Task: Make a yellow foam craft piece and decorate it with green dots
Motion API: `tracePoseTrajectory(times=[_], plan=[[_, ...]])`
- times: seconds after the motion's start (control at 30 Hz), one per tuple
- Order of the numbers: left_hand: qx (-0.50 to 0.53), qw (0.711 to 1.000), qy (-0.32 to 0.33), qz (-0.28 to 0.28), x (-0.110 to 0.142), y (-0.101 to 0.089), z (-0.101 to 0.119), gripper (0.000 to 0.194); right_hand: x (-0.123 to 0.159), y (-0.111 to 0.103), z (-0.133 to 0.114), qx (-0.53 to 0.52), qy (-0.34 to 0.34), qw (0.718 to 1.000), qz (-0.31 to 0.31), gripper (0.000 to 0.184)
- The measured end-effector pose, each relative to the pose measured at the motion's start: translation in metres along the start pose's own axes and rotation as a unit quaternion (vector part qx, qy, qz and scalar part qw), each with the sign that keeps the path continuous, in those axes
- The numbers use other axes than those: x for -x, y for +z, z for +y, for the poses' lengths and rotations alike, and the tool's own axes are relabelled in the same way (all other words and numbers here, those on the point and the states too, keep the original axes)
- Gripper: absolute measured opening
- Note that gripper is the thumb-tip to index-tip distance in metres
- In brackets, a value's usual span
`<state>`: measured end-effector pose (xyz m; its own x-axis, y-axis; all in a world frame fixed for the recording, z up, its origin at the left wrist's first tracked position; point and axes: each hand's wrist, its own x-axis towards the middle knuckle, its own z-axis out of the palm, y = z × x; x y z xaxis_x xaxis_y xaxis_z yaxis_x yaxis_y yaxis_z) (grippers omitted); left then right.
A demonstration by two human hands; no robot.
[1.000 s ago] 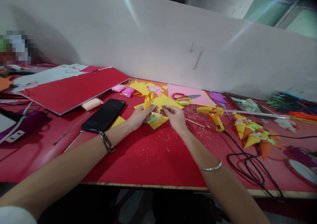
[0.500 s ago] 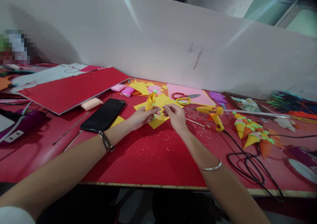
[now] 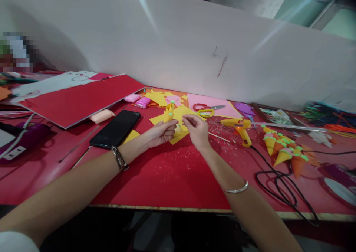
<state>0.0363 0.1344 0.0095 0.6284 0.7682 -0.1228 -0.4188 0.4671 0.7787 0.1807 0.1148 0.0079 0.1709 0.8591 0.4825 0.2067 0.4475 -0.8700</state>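
Note:
A small yellow paper cone [image 3: 168, 112] with light green dots on it is gripped between the thumb and fingers of my left hand [image 3: 163, 131]. My right hand [image 3: 198, 130] is close beside it, apart from the cone, thumb and fingertips pinched together. Whatever those fingertips hold, if anything, is too small to make out. Under both hands lie yellow paper sheets [image 3: 185, 113] on the red tabletop [image 3: 167, 174]. Just beyond my right hand, scissors [image 3: 206, 111] with red and yellow handles rest on the paper.
Right of my hands is a yellow glue gun [image 3: 238, 128], its black cable [image 3: 274, 177] looping toward the front edge. Finished-looking yellow and orange paper cones [image 3: 286, 148] are clustered farther right. A black phone [image 3: 116, 128] and a red board [image 3: 86, 100] lie left.
My left hand has turned the cone slightly, so its green dots sit differently. The right hand has shifted very little and stays pinched.

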Motion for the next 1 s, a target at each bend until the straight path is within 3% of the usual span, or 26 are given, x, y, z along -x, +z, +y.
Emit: tracePoseTrajectory(times=[0.37,0.57,0.8,1.0], plan=[[0.027,0.996,-0.058,-0.057,0.005,0.013,-0.012,0.018,0.002,-0.002,-0.007,0.043,-0.045,0.998,0.011,0.018],[0.023,0.997,-0.055,-0.055,0.006,0.016,-0.013,0.02,0.004,-0.002,-0.008,0.035,-0.056,0.998,-0.005,0.021],[0.014,0.997,-0.058,-0.05,0.008,0.018,-0.013,0.025,0.005,-0.006,-0.022,0.15,-0.124,0.981,0.012,0.014],[0.017,0.997,-0.059,-0.045,0.008,0.018,-0.012,0.026,0.006,-0.005,-0.021,0.132,-0.152,0.979,-0.02,0.02]])
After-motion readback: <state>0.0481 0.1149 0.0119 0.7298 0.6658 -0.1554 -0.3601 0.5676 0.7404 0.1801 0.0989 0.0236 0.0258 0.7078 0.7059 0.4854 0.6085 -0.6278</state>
